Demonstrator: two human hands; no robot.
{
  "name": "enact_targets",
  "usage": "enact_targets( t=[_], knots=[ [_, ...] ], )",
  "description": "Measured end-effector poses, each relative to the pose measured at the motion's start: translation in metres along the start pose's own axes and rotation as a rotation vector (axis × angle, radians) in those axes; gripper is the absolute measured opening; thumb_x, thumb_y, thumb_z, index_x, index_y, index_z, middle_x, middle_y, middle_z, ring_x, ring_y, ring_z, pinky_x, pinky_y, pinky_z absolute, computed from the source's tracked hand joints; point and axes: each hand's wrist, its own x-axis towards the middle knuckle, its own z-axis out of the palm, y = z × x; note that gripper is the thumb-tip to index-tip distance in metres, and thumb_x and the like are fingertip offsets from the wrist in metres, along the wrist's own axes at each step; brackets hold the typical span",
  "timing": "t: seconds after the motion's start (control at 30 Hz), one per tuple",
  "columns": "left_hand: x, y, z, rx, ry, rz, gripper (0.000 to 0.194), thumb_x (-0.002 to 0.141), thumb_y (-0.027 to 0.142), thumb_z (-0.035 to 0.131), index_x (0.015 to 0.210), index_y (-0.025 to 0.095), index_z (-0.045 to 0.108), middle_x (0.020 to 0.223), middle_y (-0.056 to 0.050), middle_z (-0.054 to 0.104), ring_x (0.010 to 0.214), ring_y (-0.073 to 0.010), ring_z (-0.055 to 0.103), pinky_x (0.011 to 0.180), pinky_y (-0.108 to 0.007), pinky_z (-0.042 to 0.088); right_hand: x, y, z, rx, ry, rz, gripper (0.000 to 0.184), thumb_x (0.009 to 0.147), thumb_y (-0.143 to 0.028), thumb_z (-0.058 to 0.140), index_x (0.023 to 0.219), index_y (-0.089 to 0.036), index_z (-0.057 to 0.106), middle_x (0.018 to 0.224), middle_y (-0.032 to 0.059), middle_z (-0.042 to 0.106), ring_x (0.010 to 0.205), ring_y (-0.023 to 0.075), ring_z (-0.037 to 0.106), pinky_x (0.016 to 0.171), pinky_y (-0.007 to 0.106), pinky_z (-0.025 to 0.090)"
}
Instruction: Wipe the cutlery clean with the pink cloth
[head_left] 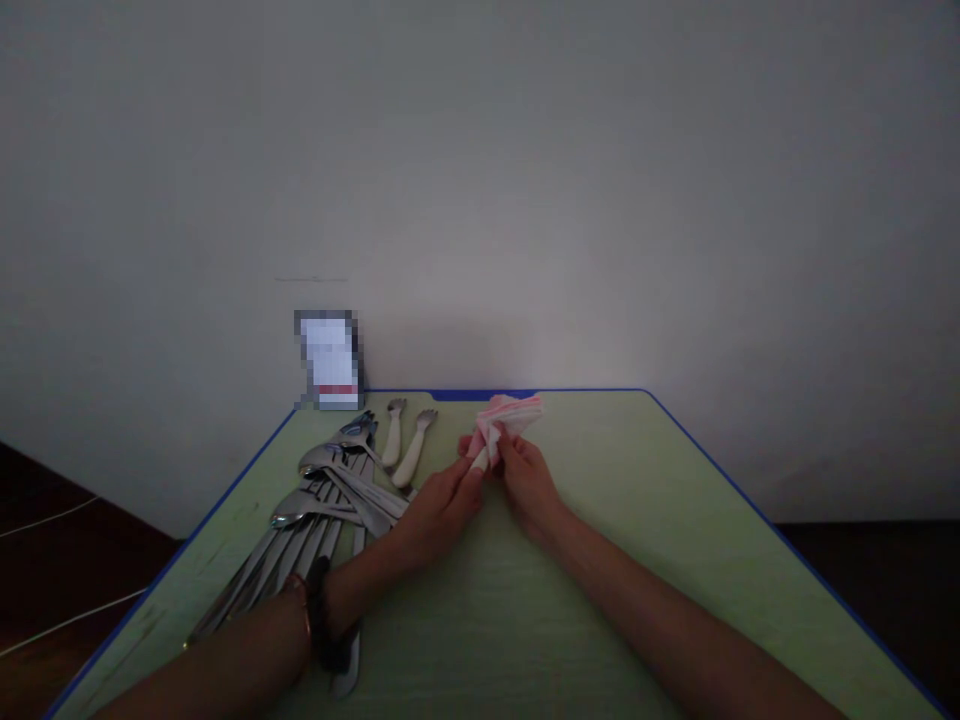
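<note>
My left hand (444,508) is closed around the pale handle of a utensil (481,461) over the middle of the table. A pink and white cloth (511,410) covers the utensil's far end, so its kind is hidden. My right hand (531,488) pinches the cloth around it, fingers pressed together. Left of my hands lie two small forks, one cream-handled fork (392,445) and a second cream-handled fork (411,460). Beside them is a heap of metal spoons and forks (319,505), partly hidden behind my left forearm.
The light green table (600,580) has a blue edge and stands against a pale wall (570,200). A blurred-out upright device with a bright screen (330,360) stands at the table's back left corner. Thin cables (67,622) show at the far left.
</note>
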Motion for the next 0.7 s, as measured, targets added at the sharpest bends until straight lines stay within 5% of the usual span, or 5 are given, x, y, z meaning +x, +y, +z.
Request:
enact_targets(
  t=[0.17, 0.33, 0.57, 0.7],
  knots=[
    [0.001, 0.001, -0.002, 0.05, -0.001, 0.007, 0.036, 0.091, 0.04, 0.026, 0.089, 0.014, 0.051, 0.058, 0.005, 0.04, 0.052, -0.0116, 0.04, 0.05, -0.022, 0.03, -0.001, -0.01, -0.005, -0.213, 0.017, -0.089, 0.046, 0.076, -0.057, 0.049, 0.053, -0.018, 0.05, 0.057, 0.0022, 0.063, 0.051, 0.0116, 0.051, 0.051, 0.023, 0.036],
    [0.0, 0.016, -0.013, 0.038, -0.004, 0.047, 0.04, 0.09, 0.042, 0.027, 0.089, 0.014, 0.055, 0.056, 0.006, 0.038, 0.051, -0.0102, 0.037, 0.049, -0.021, 0.029, -0.001, -0.047, -0.012, -0.561, 0.037, -0.27, 0.049, 0.08, -0.058, 0.044, 0.052, -0.018, 0.053, 0.06, 0.0047, 0.065, 0.055, 0.0144, 0.056, 0.057, 0.025, 0.04],
    [0.013, 0.083, -0.058, 0.025, -0.093, 0.043, 0.038, 0.089, 0.044, 0.031, 0.08, 0.015, 0.054, 0.048, 0.008, 0.039, 0.041, -0.0076, 0.034, 0.042, -0.018, 0.028, 0.001, -0.111, 0.017, -0.503, 0.14, -0.324, 0.049, 0.08, -0.058, 0.043, 0.052, -0.018, 0.05, 0.066, 0.0084, 0.068, 0.065, 0.0193, 0.063, 0.067, 0.03, 0.046],
    [0.015, 0.12, -0.091, 0.196, -0.171, 0.029, 0.041, 0.088, 0.049, 0.032, 0.074, 0.016, 0.052, 0.049, 0.006, 0.046, 0.042, -0.0084, 0.043, 0.045, -0.018, 0.033, 0.003, -0.139, 0.025, -0.422, -0.004, -0.291, 0.041, 0.078, -0.053, 0.051, 0.063, -0.016, 0.058, 0.07, 0.0072, 0.069, 0.067, 0.0185, 0.062, 0.071, 0.031, 0.046]
  ],
)
